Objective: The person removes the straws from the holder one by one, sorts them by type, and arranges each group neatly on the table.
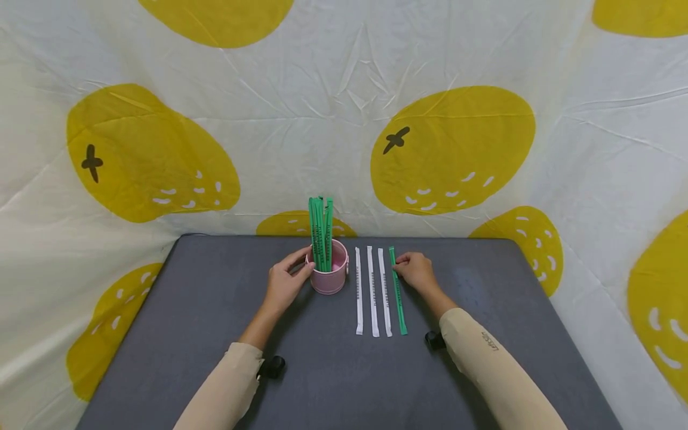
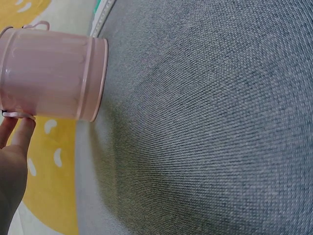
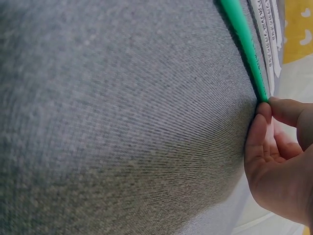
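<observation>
A small pink bucket (image 1: 328, 283) stands upright on the table, with several green paper-wrapped straws (image 1: 321, 233) upright inside it. My left hand (image 1: 285, 283) grips the bucket's left side near the rim; in the left wrist view, fingers (image 2: 23, 134) touch its side handle (image 2: 18, 115). To the right of the bucket, 3 white paper-wrapped straws (image 1: 372, 292) lie side by side, apart from each other. Beside them lies one green wrapped straw (image 1: 399, 298), its far part pinched between thumb and fingertips of my right hand (image 1: 416, 272). The right wrist view shows this pinch on the green straw (image 3: 244, 44) close up.
A dark grey cloth-textured table (image 1: 215, 310) carries everything. Behind it hangs a pale curtain (image 1: 301, 155) with yellow fruit prints, close to the table's far edge. A small black device (image 1: 272, 366) sits at each wrist.
</observation>
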A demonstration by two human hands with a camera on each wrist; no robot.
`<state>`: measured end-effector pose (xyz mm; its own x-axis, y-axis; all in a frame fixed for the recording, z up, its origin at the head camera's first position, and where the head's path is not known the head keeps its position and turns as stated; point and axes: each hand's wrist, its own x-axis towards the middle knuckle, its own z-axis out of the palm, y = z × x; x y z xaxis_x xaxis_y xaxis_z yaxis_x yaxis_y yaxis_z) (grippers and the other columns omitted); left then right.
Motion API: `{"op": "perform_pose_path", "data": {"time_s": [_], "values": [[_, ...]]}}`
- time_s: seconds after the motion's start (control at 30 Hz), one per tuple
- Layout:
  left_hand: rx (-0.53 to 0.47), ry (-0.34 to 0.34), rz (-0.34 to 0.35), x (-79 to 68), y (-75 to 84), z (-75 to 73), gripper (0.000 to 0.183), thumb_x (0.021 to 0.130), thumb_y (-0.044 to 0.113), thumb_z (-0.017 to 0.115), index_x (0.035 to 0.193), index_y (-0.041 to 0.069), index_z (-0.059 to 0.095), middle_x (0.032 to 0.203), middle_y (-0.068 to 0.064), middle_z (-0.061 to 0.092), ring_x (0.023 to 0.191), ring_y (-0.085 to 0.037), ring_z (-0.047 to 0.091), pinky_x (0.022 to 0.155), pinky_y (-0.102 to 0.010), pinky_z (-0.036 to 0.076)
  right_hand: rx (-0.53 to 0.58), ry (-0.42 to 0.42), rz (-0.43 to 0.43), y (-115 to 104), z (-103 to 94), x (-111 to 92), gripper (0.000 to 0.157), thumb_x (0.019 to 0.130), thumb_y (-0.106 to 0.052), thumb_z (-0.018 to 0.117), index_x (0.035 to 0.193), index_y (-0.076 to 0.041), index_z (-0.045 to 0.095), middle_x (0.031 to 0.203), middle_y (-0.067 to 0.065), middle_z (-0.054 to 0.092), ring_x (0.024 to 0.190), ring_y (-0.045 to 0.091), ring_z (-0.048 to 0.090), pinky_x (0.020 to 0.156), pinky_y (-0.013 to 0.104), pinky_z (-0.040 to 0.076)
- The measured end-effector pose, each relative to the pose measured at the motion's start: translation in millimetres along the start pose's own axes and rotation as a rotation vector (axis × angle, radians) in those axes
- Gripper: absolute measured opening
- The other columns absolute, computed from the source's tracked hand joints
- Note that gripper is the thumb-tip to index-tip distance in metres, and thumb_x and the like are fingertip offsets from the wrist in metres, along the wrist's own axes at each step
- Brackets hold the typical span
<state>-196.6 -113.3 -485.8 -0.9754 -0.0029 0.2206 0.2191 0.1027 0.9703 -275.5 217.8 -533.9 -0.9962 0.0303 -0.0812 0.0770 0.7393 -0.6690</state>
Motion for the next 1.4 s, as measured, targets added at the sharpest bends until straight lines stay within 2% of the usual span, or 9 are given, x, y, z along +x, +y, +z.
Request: {"op": "perform_pose_path", "data": {"time_s": [0.3,0.43,0.67,0.8,1.0,1.1,1.2,1.3,1.4], "values": [[0.039,0.006,0.005,-0.7,-0.8,0.6,0.045,0.094,0.003,0.074,0.137,-0.006,0.063,0.137,-0.029,0.063,0.128,-0.051,0.059,0.105,-0.057,0.05,0.0,0.026,-0.009,1,0.5,-1,0.019,0.089,-0.014,0.078,0.102,0.0,0.077,0.092,0.012,0.079,0.088,0.027,0.071,0.085,0.041,0.055],[0.033,0.013,0.009,-0.6,-0.3,-0.4,0.044,0.094,0.003,0.074,0.136,-0.007,0.063,0.136,-0.03,0.063,0.128,-0.052,0.058,0.105,-0.057,0.05,0.007,0.031,-0.029,1,0.3,-2,0.019,0.089,-0.016,0.078,0.102,-0.001,0.077,0.092,0.011,0.079,0.082,0.022,0.071,0.083,0.039,0.055],[0.045,0.002,0.02,-0.6,0.5,-1.3,0.045,0.094,0.004,0.074,0.137,-0.007,0.062,0.137,-0.029,0.063,0.129,-0.05,0.059,0.104,-0.056,0.05,0.071,0.045,-0.059,-1,-4.9,-2,0.018,0.091,-0.016,0.078,0.103,-0.002,0.076,0.085,0.009,0.077,0.064,0.009,0.065,0.067,0.026,0.052],[0.048,0.002,0.017,-1.1,0.8,-0.9,0.045,0.095,0.003,0.073,0.137,-0.007,0.062,0.137,-0.029,0.063,0.128,-0.051,0.058,0.103,-0.053,0.052,0.096,0.05,-0.106,-10,-12.1,0,0.02,0.093,-0.018,0.076,0.106,-0.003,0.075,0.09,0.01,0.076,0.07,0.012,0.064,0.064,0.025,0.052],[0.044,0.006,0.022,-1.0,-0.5,-0.1,0.045,0.095,0.002,0.073,0.137,-0.008,0.062,0.138,-0.029,0.062,0.128,-0.051,0.058,0.103,-0.054,0.052,0.144,0.022,-0.169,-34,-20.8,3,0.025,0.095,-0.023,0.074,0.112,-0.005,0.075,0.099,0.011,0.078,0.081,0.017,0.07,0.068,0.023,0.054],[0.036,0.009,0.023,-0.8,-1.3,0.3,0.045,0.094,0.002,0.074,0.137,-0.007,0.062,0.137,-0.029,0.063,0.128,-0.051,0.058,0.103,-0.053,0.052,0.234,-0.006,-0.198,-48,-22.5,4,0.026,0.097,-0.02,0.074,0.115,-0.002,0.074,0.104,0.015,0.077,0.087,0.025,0.073,0.069,0.021,0.056],[0.028,0.016,0.026,-0.7,-1.9,0.5,0.045,0.094,0.001,0.074,0.136,-0.008,0.063,0.136,-0.029,0.064,0.127,-0.052,0.058,0.102,-0.048,0.054,0.384,-0.05,-0.225,-62,-21.7,5,0.031,0.097,-0.015,0.073,0.121,0.004,0.07,0.111,0.022,0.075,0.095,0.032,0.074,0.076,0.023,0.061],[0.025,0.02,0.024,-0.9,-1.3,0.4,0.044,0.093,0.001,0.074,0.135,-0.007,0.063,0.135,-0.028,0.065,0.126,-0.053,0.059,0.101,-0.044,0.055,0.504,-0.081,-0.247,-74,-19.4,6,0.036,0.098,-0.011,0.072,0.127,0.009,0.066,0.116,0.026,0.072,0.099,0.027,0.074,0.083,0.027,0.063],[0.026,0.02,0.018,-1.5,-0.4,0.0,0.044,0.093,0.001,0.075,0.135,-0.006,0.064,0.135,-0.028,0.065,0.126,-0.053,0.059,0.101,-0.044,0.054,0.534,-0.097,-0.265,-85,-16.2,7,0.037,0.098,-0.01,0.071,0.129,0.009,0.064,0.12,0.027,0.071,0.102,0.025,0.073,0.088,0.031,0.063]]}}
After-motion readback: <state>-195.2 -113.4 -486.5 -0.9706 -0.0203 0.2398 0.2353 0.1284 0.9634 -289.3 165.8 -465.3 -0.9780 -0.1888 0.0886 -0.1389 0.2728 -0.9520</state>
